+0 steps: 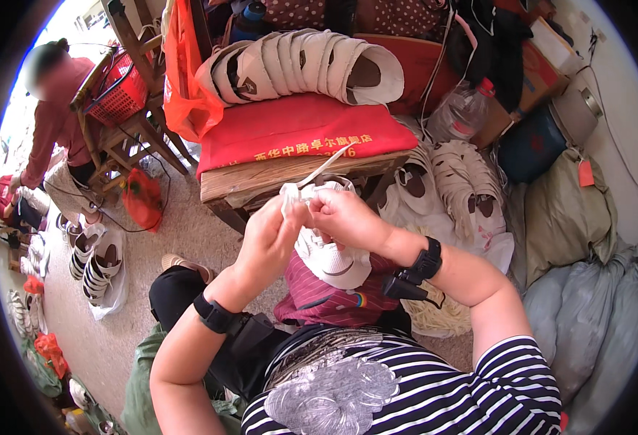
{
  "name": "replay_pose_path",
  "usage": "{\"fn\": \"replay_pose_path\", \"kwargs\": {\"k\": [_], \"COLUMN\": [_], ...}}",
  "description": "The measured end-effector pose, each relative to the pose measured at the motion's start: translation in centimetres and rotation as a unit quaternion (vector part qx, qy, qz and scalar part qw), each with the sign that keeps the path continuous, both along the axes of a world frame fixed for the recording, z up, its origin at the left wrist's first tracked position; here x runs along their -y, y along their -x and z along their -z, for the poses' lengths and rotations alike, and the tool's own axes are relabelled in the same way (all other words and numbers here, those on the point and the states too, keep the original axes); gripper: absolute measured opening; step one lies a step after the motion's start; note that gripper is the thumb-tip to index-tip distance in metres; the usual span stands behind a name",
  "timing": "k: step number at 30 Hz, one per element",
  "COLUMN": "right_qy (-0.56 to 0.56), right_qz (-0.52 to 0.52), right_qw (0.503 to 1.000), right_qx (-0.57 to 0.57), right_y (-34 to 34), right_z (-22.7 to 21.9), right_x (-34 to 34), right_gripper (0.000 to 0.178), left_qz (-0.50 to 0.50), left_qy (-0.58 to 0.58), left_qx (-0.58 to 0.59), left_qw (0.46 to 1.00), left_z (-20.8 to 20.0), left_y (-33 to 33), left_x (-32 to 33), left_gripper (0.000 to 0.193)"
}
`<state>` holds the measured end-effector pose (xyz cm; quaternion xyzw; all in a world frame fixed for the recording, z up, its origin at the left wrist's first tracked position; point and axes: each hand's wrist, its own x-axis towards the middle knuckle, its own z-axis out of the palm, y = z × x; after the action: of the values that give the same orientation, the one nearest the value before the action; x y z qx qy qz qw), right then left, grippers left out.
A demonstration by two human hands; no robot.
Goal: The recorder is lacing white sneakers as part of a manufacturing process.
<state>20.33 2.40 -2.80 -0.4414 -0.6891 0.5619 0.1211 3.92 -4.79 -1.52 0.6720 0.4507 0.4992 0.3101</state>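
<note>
Over my lap, a white shoe upper (pixel 331 262) with a perforated texture hangs below my hands, its top partly hidden by my fingers. A flat white lace (pixel 324 164) sticks up and to the right from between my hands, over the stool edge. My left hand (pixel 269 230) is closed, pinching a white edge of the upper beside the lace. My right hand (pixel 354 220) is closed too, its thumb and fingers pressed together at the lace where it meets the upper. Exactly how the lace runs there is hidden by the fingers.
Ahead stands a wooden stool (pixel 235 187) with a red cloth (pixel 261 134) and a row of nested white uppers (pixel 290 69). More white uppers (pixel 467 181) lie at the right, near filled grey bags (pixel 587 312). Another person (pixel 61 116) bends at the far left.
</note>
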Motion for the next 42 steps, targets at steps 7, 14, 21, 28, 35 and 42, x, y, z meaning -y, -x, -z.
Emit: {"fn": "replay_pose_path", "kwargs": {"k": [7, 14, 21, 28, 35, 42], "right_qy": [0.151, -0.271, -0.245, -0.496, -0.479, -0.477], "right_qz": [0.023, -0.034, -0.049, -0.136, -0.288, -0.286], "right_qw": [0.975, 0.959, 0.967, 0.858, 0.823, 0.812], "right_qx": [-0.158, 0.079, 0.060, 0.018, 0.107, 0.176], "right_y": [-2.5, -1.9, -2.1, -1.3, -1.4, -4.8], "right_z": [-0.6, -0.1, 0.0, 0.8, -0.6, -2.3], "right_x": [-1.4, 0.7, 0.2, 0.5, -1.1, -0.9], "right_gripper": [0.014, 0.018, 0.021, 0.017, 0.022, 0.024], "left_qz": [0.012, -0.002, 0.015, 0.016, 0.000, -0.068], "left_qy": [-0.102, -0.077, -0.118, -0.131, -0.095, 0.097], "left_qx": [-0.203, -0.198, -0.200, -0.213, -0.178, -0.066], "left_qw": [0.974, 0.977, 0.973, 0.968, 0.979, 0.991], "left_z": [4.7, 5.3, 5.6, 6.3, 7.3, 6.9], "left_y": [0.8, -0.2, -0.1, 0.5, 0.2, -0.7], "left_x": [0.6, 0.4, 1.2, 1.3, 1.3, 1.5], "left_gripper": [0.018, 0.021, 0.026, 0.028, 0.027, 0.017]}}
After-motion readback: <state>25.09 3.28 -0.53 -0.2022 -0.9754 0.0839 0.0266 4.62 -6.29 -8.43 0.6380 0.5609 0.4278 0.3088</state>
